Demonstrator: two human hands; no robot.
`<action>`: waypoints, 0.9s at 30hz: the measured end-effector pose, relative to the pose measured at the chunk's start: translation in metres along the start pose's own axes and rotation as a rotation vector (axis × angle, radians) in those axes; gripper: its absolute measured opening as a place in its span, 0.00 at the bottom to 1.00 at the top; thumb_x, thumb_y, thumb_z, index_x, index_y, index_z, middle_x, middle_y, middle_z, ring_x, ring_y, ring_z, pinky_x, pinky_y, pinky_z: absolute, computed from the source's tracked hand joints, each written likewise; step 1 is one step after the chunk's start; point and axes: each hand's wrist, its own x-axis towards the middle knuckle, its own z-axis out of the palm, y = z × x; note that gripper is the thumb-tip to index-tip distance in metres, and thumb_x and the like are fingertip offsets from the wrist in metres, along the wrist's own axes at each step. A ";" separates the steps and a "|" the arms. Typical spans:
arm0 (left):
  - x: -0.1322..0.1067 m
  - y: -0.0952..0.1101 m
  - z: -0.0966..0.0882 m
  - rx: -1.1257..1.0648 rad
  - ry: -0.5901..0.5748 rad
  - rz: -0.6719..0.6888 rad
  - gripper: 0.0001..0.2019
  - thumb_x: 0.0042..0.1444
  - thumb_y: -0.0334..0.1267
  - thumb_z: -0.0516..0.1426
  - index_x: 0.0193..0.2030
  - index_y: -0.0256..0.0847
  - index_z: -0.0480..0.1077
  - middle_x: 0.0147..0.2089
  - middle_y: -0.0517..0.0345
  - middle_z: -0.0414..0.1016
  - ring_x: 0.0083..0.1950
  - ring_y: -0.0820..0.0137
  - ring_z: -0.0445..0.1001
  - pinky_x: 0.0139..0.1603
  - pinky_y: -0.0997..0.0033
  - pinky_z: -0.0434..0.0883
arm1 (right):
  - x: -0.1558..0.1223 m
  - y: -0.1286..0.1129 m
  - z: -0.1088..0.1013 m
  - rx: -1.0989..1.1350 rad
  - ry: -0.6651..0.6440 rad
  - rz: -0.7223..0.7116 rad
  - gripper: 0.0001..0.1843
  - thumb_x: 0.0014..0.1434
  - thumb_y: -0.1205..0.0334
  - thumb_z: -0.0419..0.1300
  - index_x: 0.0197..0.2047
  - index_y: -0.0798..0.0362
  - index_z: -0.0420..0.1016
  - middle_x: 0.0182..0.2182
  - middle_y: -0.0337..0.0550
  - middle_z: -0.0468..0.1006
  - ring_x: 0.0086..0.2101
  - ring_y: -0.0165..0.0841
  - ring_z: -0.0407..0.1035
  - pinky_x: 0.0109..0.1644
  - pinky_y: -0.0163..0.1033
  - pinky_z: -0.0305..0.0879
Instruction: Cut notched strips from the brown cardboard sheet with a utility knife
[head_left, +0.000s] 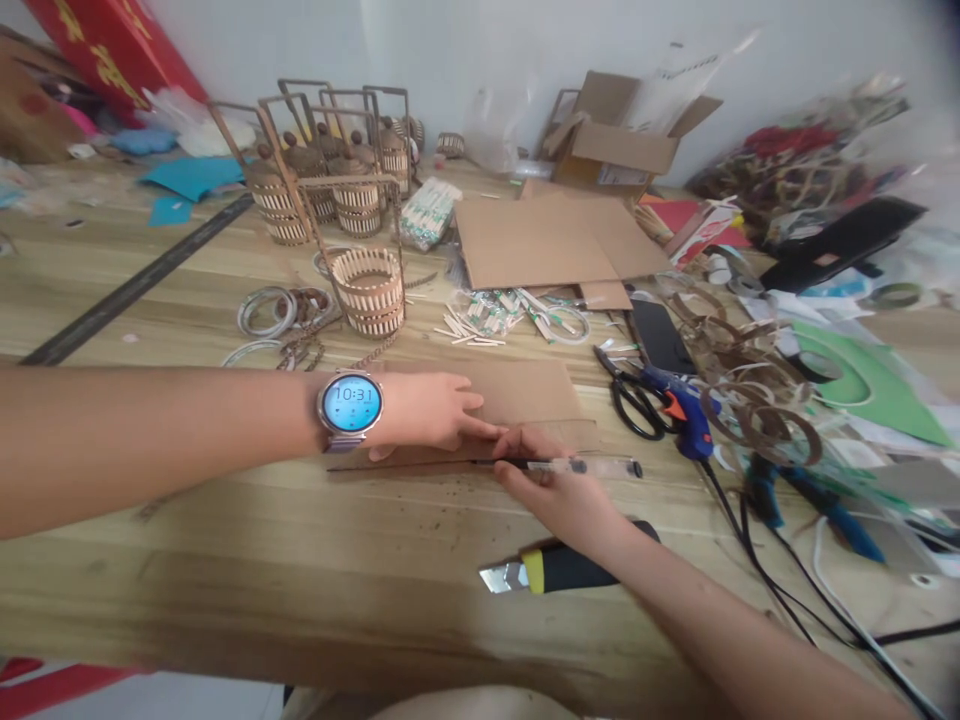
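Observation:
My left hand (424, 408), with a watch (350, 403) on its wrist, lies on a piece of brown cardboard (529, 388) with its fingers stretched out. Its index fingertip comes close to my right hand (555, 495), which is closed around a pen (555, 466). The pen lies almost level, its tip pointing left along the cardboard's near edge. A thin strip with a straight edge (585, 432) shows beyond the right hand; its kind is unclear. Below the right wrist rests a utility knife (574, 568) with its blade out, partly covered by the forearm.
Behind the hands stands a small slatted wooden bucket (369, 290), with several lidded ones further back. To the right lie scissors (637, 400), a blue glue gun (690, 415), a phone (661, 335), pliers (814, 500) and cables. Larger cardboard sheets (540, 240) lie behind.

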 end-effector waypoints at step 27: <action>0.003 -0.007 0.007 -0.014 -0.069 0.016 0.32 0.12 0.29 0.74 0.34 0.47 0.78 0.78 0.67 0.50 0.66 0.42 0.63 0.64 0.51 0.67 | -0.044 0.038 -0.110 -0.316 0.458 0.139 0.07 0.55 0.53 0.60 0.30 0.46 0.73 0.25 0.38 0.76 0.27 0.35 0.70 0.29 0.39 0.63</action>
